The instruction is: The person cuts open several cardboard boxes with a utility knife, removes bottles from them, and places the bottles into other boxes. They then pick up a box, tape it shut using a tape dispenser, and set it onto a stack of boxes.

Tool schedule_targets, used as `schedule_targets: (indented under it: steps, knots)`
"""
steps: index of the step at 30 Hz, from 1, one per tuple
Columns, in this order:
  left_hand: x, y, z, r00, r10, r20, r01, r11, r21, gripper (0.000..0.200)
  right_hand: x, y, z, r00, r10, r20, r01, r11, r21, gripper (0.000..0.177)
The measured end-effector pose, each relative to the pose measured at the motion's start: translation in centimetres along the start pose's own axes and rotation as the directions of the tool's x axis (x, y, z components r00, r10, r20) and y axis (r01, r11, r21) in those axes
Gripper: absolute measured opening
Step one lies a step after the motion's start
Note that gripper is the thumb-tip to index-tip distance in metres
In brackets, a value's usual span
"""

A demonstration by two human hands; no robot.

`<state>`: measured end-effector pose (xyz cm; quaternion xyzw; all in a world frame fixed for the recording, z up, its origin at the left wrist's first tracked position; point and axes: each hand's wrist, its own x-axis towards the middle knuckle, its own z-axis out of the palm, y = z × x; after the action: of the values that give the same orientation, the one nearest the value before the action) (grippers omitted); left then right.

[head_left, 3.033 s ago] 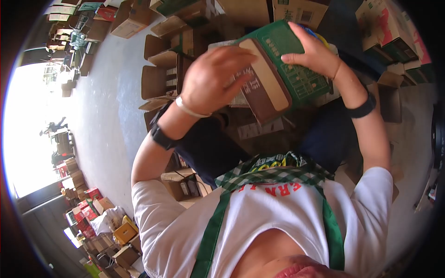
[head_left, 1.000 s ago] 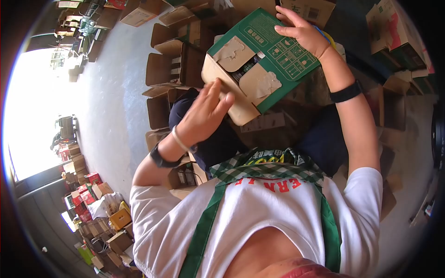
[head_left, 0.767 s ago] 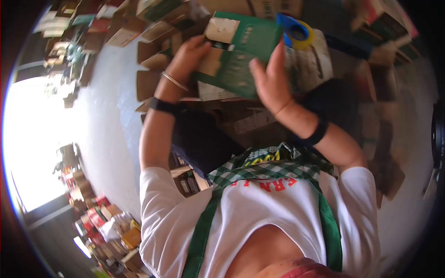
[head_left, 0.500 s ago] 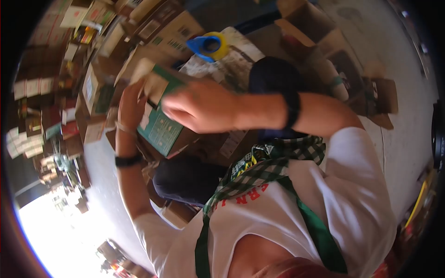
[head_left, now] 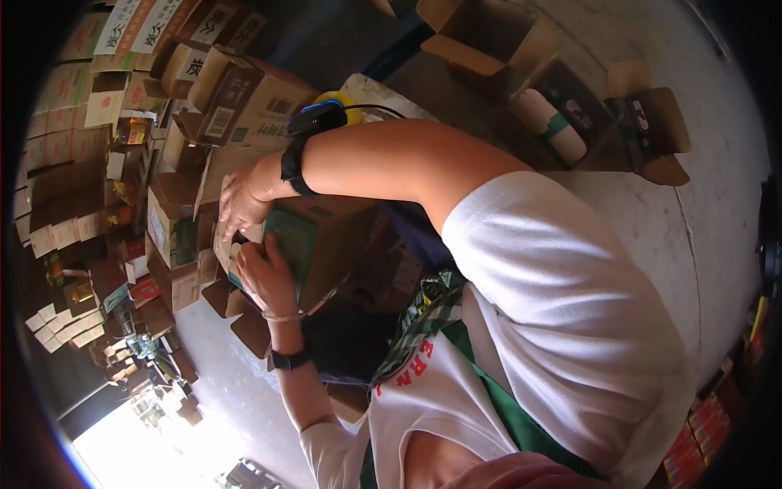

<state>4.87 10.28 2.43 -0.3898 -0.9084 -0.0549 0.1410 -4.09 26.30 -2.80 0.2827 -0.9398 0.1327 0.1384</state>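
Observation:
A green-and-brown cardboard box [head_left: 334, 253] stands tilted in front of me, partly covered by my arms. My right hand [head_left: 244, 200] reaches over its far-left end, fingers apart and lying on the brown cardboard there. Just below it, my left hand [head_left: 265, 277] rests against the green face near the same end, thumb stretched out and apart from the bent fingers. Between the two hands a small dark gap shows in the box. Behind my right wrist lies a blue-and-yellow tape dispenser [head_left: 332, 110], mostly hidden.
A pale, stained board [head_left: 383, 91] lies under the dispenser. Open cartons [head_left: 489, 49] stand at the upper right, one [head_left: 562, 122] holding green-and-white packs. Stacked boxes [head_left: 61, 147] line the left side. Grey floor [head_left: 643, 212] spreads to the right.
My right hand has moved left across the box to its far end, its closed fingers now spread. My left hand has come down and right, below it. The view has shifted.

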Motion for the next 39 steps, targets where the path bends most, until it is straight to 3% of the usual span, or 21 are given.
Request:
schedule_targets:
  steps: [2,4,7,11,13,15,17,19,20,22,23,25,28,29,30,31,32,34,36,37,39]
  knots:
    - [0.4,-0.3,0.4,1.000,-0.010,0.002,0.010,1.000,0.011,0.034,0.5,0.1,0.6,0.998,-0.051,-0.023,0.050,0.998,-0.034,0.047]
    - [0.8,-1.1,1.2,0.996,0.040,-0.081,-0.036,0.998,0.051,0.037,0.2,-1.0,-1.0,0.989,-0.009,0.146,0.003,0.999,0.045,0.042]
    - [0.3,-1.7,2.0,0.997,0.029,-0.077,-0.027,0.999,0.030,0.037,-0.2,-1.0,-0.8,0.996,-0.053,0.074,0.054,0.999,-0.003,0.040]
    - [0.6,-1.7,1.3,0.988,0.082,-0.134,-0.088,0.995,-0.039,0.036,-1.2,-1.3,-1.7,0.996,0.000,0.087,-0.002,1.000,0.019,0.039]
    - [0.6,-0.5,-0.3,0.954,0.231,-0.191,-0.227,0.973,0.042,0.033,-1.7,-0.6,-1.9,0.996,0.010,0.087,-0.013,0.999,0.032,0.038]
    - [0.0,-0.4,-0.4,0.963,0.224,-0.153,-0.219,0.975,0.047,0.030,-2.5,-1.1,-2.4,0.999,-0.004,0.049,0.001,0.999,0.049,0.038]
    - [-0.3,0.7,-4.0,0.946,0.214,-0.243,-0.240,0.967,-0.084,0.028,-2.9,-0.5,-1.8,1.000,-0.025,-0.011,0.026,0.999,0.031,0.039]
    - [-2.7,3.9,-5.9,0.949,0.285,-0.136,-0.299,0.949,-0.096,0.027,-1.3,2.5,0.4,0.994,-0.014,-0.105,0.018,0.999,0.033,0.043]
    - [-4.2,3.9,-6.5,0.974,0.216,-0.066,-0.220,0.973,-0.061,0.024,-1.0,0.9,1.3,0.993,-0.062,-0.100,0.069,0.996,0.060,0.043]
    - [-5.2,4.3,-6.6,0.977,0.206,0.049,-0.202,0.977,-0.063,0.021,-1.7,0.1,-0.3,0.996,0.085,-0.007,-0.085,0.990,-0.115,0.037]
    - [-7.2,4.5,-6.6,0.966,0.219,0.138,-0.206,0.973,-0.101,0.020,-2.5,-1.7,-2.5,0.996,0.050,0.075,-0.043,0.995,-0.089,0.034]
    - [-8.8,3.4,-5.7,0.868,0.309,0.390,-0.136,0.901,-0.412,0.014,-3.8,-2.3,-4.7,0.987,-0.026,0.161,0.058,0.978,-0.198,0.032]
    - [-4.6,0.0,-7.4,0.836,0.400,0.375,-0.015,0.700,-0.714,0.012,-3.8,-2.1,-4.9,0.995,-0.094,0.016,0.095,0.968,-0.231,0.030]
    - [-2.8,-1.4,-7.3,0.858,0.444,0.258,-0.155,0.702,-0.695,0.013,-2.9,-2.2,-5.5,0.994,-0.108,0.015,0.109,0.966,-0.236,0.030]
    - [-1.4,-2.3,-7.0,0.878,0.442,0.183,-0.215,0.707,-0.674,0.012,-2.0,-2.3,-6.6,0.993,-0.086,0.075,0.095,0.989,-0.111,0.029]
    - [-0.4,-3.2,-6.4,0.845,0.496,0.201,-0.272,0.720,-0.638,0.012,-1.2,-2.3,-7.8,0.988,-0.071,0.139,0.070,0.998,0.012,0.030]
    - [0.3,-3.5,-5.7,0.813,0.525,0.251,-0.247,0.702,-0.668,0.014,-1.1,-2.2,-9.2,0.990,-0.127,0.058,0.131,0.989,-0.071,0.024]
    - [0.5,-3.9,-4.7,0.781,0.555,0.287,-0.228,0.681,-0.696,0.017,-2.2,-1.9,-13.5,0.986,-0.131,0.108,0.144,0.981,-0.131,0.033]
    - [0.4,-4.3,-4.2,0.698,0.648,0.303,-0.299,0.649,-0.699,0.022,-4.4,-1.3,-14.7,0.982,-0.008,0.189,0.016,0.999,-0.040,0.028]
    - [0.3,-4.4,-4.6,0.693,0.655,0.301,-0.306,0.645,-0.700,0.022,-6.2,0.1,-13.7,0.985,-0.068,0.157,0.070,0.998,-0.009,0.022]
    - [0.0,-4.2,-5.7,0.680,0.605,0.414,-0.401,0.780,-0.481,0.032,-10.3,2.4,-12.0,0.996,-0.063,0.062,0.067,0.996,-0.059,0.051]
